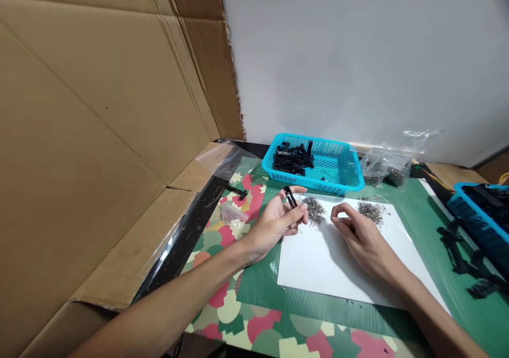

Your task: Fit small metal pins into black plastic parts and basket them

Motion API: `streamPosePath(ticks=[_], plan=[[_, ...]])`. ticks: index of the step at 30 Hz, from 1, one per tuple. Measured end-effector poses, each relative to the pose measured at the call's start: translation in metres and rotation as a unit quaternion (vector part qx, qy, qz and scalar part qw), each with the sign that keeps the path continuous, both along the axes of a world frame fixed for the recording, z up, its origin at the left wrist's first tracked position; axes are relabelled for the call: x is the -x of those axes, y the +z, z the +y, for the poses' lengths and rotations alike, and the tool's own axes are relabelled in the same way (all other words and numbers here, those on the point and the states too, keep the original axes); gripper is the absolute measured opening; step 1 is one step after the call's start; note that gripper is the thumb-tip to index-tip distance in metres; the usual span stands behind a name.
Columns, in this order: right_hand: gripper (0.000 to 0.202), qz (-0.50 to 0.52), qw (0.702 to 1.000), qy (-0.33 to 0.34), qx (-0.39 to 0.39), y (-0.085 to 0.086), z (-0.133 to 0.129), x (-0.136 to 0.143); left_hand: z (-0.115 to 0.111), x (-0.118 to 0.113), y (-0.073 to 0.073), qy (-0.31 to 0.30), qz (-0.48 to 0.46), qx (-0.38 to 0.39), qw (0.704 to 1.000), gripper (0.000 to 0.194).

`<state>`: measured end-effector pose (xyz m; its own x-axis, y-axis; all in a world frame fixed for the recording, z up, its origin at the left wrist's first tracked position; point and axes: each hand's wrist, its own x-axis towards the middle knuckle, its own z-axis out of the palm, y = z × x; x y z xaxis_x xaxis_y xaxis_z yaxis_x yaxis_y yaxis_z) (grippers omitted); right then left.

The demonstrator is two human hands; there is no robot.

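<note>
A small black part (pixel 290 198) is pinched between the thumb and fingers of my left hand (pixel 278 216), over the left edge of a white sheet (pixel 318 262). Just beyond that hand lies a pile of tiny metal pieces (pixel 314 211). My right hand (pixel 358 232) hovers above the sheet with thumb and forefinger pressed together; whatever sits between the tips is too small to name. Another pile of tiny metal pieces (pixel 371 212) lies behind the right hand.
A blue basket (pixel 338 188) with black parts stands behind the sheet. Clear bags (pixel 385 169) are beside it. At the right are a second blue basket (pixel 477 215) and loose black parts (pixel 461 257). Cardboard (pixel 99 108) walls the left side.
</note>
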<state>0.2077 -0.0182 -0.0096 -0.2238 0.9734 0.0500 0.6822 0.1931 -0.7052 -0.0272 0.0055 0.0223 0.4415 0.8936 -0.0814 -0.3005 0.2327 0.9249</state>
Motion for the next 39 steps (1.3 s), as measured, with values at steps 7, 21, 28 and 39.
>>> streamPosePath(ticks=[7, 21, 28, 39], plan=[[0.024, -0.092, 0.993, -0.073, -0.026, -0.009, 0.007, -0.013, -0.005, -0.002, -0.007, -0.058, -0.009, 0.026, 0.998, 0.042], [0.033, -0.104, 0.989, -0.106, 0.019, -0.001, 0.009, -0.014, -0.009, -0.003, -0.01, -0.091, 0.008, 0.04, 0.995, 0.055], [0.028, -0.121, 0.984, -0.127, 0.042, 0.001, 0.014, -0.013, -0.005, -0.008, -0.019, -0.086, -0.01, 0.026, 0.996, 0.063], [0.032, -0.099, 0.989, -0.106, 0.029, 0.004, 0.01, -0.012, -0.005, -0.007, -0.017, -0.093, 0.067, -0.017, 0.993, 0.047]])
